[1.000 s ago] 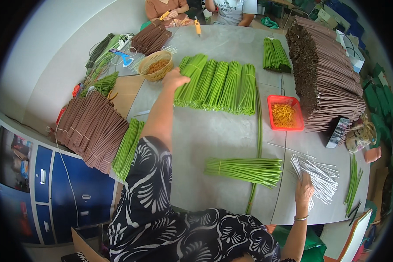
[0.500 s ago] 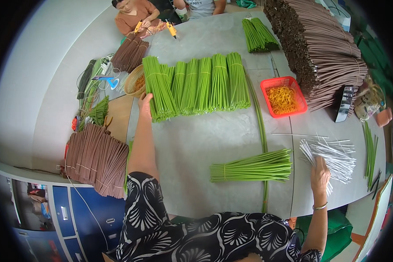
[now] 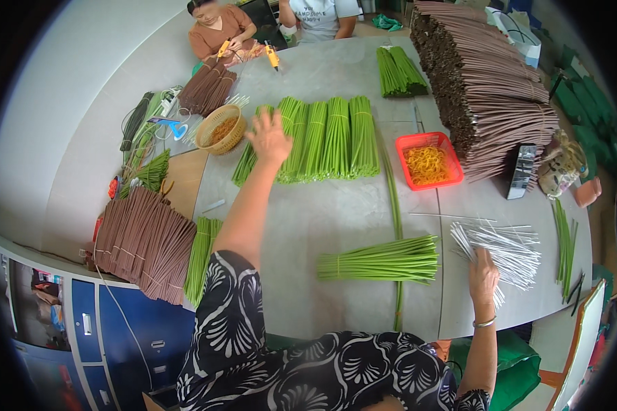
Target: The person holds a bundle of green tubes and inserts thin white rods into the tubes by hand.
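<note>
My left hand (image 3: 269,137) spreads its fingers over the leftmost bundle in a row of green stick bundles (image 3: 313,140). The hand and forearm partly hide that bundle, and the row's other bundles stand side by side to its right. At the right, my right hand (image 3: 485,275) is at the near-left edge of a loose pile of white sticks (image 3: 511,253). Its fingers look curled around some of them, though the fingertips are hidden. Between the hands a tied green bundle (image 3: 378,260) lies sideways, across a few long green stems (image 3: 395,205).
A red basket (image 3: 399,157) of yellow rubber bands and a wicker basket (image 3: 236,140) stand on the table. Brown stick bundles pile up at the far right (image 3: 500,89) and left (image 3: 144,246). A phone (image 3: 522,171) leans at right. Two people sit opposite, near yellow glue guns (image 3: 273,57).
My left hand has moved from the near end of the leftmost green bundle up onto its top, its fingers now spread. The view has shifted slightly; my right hand stays by the white sticks.
</note>
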A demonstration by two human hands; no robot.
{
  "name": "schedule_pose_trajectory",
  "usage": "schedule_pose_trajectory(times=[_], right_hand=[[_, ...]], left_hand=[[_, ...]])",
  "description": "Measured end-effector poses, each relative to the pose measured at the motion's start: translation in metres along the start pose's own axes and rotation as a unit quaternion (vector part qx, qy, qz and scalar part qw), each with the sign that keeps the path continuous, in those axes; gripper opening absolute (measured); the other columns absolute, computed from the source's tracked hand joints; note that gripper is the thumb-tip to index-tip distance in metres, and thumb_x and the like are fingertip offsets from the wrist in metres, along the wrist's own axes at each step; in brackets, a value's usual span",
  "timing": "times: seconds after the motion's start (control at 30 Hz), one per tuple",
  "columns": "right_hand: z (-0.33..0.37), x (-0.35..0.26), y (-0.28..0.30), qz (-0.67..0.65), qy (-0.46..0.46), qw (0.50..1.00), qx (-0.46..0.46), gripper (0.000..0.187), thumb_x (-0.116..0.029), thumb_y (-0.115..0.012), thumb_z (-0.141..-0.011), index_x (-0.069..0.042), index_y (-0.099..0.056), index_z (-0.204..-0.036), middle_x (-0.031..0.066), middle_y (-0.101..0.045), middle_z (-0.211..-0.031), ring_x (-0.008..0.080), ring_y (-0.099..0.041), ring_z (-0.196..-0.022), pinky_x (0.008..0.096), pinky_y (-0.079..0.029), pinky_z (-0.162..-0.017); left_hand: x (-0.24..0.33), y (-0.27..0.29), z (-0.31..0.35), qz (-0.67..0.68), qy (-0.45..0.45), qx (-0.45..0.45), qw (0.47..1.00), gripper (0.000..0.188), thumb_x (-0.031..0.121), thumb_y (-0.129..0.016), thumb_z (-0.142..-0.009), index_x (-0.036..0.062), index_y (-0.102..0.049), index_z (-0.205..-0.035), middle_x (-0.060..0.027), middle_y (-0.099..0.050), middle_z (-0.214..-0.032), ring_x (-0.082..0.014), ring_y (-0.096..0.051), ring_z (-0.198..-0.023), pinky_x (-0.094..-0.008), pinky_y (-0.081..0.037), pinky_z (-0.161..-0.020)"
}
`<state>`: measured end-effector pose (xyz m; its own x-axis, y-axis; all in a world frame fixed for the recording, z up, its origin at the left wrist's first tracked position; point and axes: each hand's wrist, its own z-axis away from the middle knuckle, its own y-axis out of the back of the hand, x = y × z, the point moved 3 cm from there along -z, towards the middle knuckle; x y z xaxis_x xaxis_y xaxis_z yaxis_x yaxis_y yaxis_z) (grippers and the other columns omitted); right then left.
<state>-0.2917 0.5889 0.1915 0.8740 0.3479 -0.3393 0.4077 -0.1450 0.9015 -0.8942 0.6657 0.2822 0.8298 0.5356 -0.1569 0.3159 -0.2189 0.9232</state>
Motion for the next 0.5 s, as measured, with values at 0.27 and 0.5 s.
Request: schedule_pose_trajectory(times=[0.27,0.5], right_hand=[[0.087,0.148,-0.005,-0.03,0.053,0.998,0.015,0.019,-0.01,-0.069,-0.089,-0.007,-0.063,-0.106,0.0134,-0.069,-0.095,0.0365,-0.069,-0.08,0.0452,-0.055,-0.067],[0.193,0.192,0.041,0.068,0.173,0.982,0.015,0.026,-0.007,-0.074,-0.078,-0.009,-0.056,-0.097,0.0068,-0.058,-0.08,0.0268,-0.064,-0.071,0.0399,-0.052,-0.059]], left_hand=[[0.215,-0.005,0.226,0.212,-0.205,-0.04,0.955,0.045,0.039,-0.067,-0.095,0.0084,-0.067,-0.128,-0.0126,-0.06,-0.14,-0.0278,-0.05,-0.138,-0.0626,-0.025,-0.118],[0.383,0.116,0.503,0.407,-0.441,0.046,0.799,0.084,0.034,-0.089,-0.07,0.0137,-0.053,-0.143,-0.0185,-0.048,-0.145,-0.0369,-0.05,-0.132,-0.0604,-0.037,-0.11]])
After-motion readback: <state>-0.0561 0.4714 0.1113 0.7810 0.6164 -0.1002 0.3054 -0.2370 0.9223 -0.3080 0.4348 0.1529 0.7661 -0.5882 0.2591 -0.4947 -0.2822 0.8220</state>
